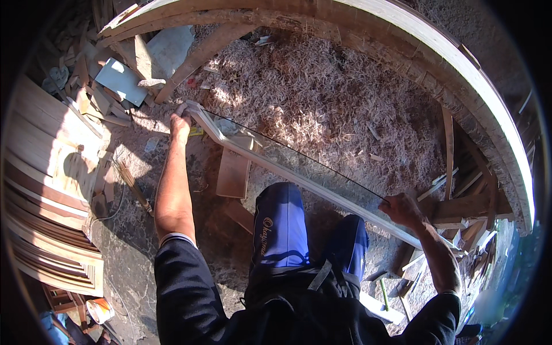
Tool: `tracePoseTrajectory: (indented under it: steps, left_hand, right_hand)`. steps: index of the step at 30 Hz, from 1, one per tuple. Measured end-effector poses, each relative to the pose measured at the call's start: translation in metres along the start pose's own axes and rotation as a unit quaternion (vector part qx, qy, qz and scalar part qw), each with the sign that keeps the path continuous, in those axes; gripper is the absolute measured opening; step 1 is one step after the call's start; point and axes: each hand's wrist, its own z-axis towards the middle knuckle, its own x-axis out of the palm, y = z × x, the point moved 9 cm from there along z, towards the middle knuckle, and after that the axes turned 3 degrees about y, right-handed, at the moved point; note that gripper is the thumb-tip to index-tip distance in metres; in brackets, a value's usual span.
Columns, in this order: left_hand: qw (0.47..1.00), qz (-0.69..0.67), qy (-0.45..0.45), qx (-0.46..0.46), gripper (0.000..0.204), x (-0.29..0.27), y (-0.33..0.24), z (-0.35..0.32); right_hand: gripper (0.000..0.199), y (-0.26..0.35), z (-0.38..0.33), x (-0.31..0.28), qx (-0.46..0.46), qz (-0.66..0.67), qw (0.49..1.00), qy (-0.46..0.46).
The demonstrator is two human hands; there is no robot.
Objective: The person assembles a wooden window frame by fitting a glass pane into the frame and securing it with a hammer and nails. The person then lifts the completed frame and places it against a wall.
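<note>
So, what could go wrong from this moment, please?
The thin dark line could slip from the right fingers. The long pale wooden strip might shift if the left fingers, at its far end, loosen. The wood shavings beyond may be slippery underfoot.

The dark, stained floor (135, 244) carries a thick layer of loose, curled wood shavings (345, 115) ahead; mixed wood offcuts (115, 119) lie heaped at the upper left.
</note>
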Motion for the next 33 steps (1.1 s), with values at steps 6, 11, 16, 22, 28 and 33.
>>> tracePoseTrajectory:
  steps: [6, 11, 16, 22, 28, 33]
  left_hand:
    - [0.976, -0.206, 0.008, -0.069, 0.033, 0.012, 0.031, 0.020]
    - [1.000, 0.008, 0.004, 0.000, 0.032, 0.005, 0.009, 0.017]
    - [0.996, -0.083, -0.016, -0.037, 0.038, 0.011, 0.008, -0.004]
    - [0.980, -0.170, -0.056, -0.082, 0.041, 0.011, 0.033, 0.000]
    - [0.949, -0.278, -0.104, -0.103, 0.040, 0.011, 0.027, -0.008]
    - [0.934, -0.269, -0.216, -0.099, 0.047, 0.039, -0.017, -0.093]
  right_hand:
    - [0.029, 0.015, -0.008, -0.044, 0.027, -0.022, 0.999, 0.023]
    - [0.025, 0.032, -0.010, -0.069, 0.021, -0.034, 0.999, 0.020]
    - [0.024, 0.040, -0.012, -0.075, 0.003, -0.036, 0.999, 0.024]
    - [0.027, 0.041, -0.015, -0.085, 0.001, -0.036, 0.999, 0.030]
    - [0.030, 0.045, -0.019, -0.098, 0.020, -0.027, 0.999, 0.043]
    - [0.030, 0.051, -0.019, -0.100, 0.000, -0.043, 0.998, 0.038]
